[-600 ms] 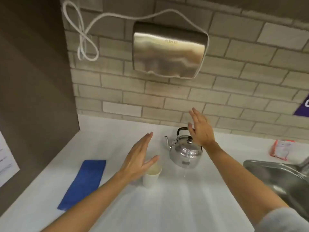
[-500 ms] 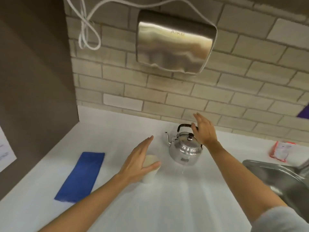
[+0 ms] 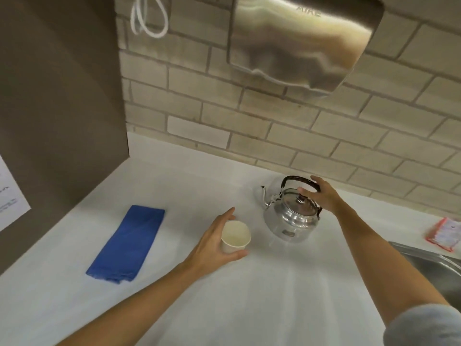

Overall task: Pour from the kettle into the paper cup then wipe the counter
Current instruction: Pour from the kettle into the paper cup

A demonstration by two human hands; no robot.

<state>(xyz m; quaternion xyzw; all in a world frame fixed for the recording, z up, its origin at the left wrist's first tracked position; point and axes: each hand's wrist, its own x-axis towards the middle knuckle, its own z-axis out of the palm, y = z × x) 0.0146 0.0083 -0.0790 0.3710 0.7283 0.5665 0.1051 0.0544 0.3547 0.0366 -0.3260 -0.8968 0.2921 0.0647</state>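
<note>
A shiny silver kettle [image 3: 290,217] with a dark handle, a cream paper cup [image 3: 235,237] and a plain blue cloth [image 3: 128,243] sit on a white counter [image 3: 249,295] below beige brick-pattern tiles [image 3: 274,131].

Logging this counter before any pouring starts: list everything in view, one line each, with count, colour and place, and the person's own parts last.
kettle: 1, silver with dark handle, back right of counter
paper cup: 1, white, left of kettle, looks empty
cloth: 1, blue, folded, left on counter
packet: 1, red and white, far right by wall
sink: 1, steel, right edge
hand dryer: 1, steel, on brick wall
cord: 1, white, looped on wall
counter: 1, white
left hand: curled around cup
right hand: at kettle handle
</note>
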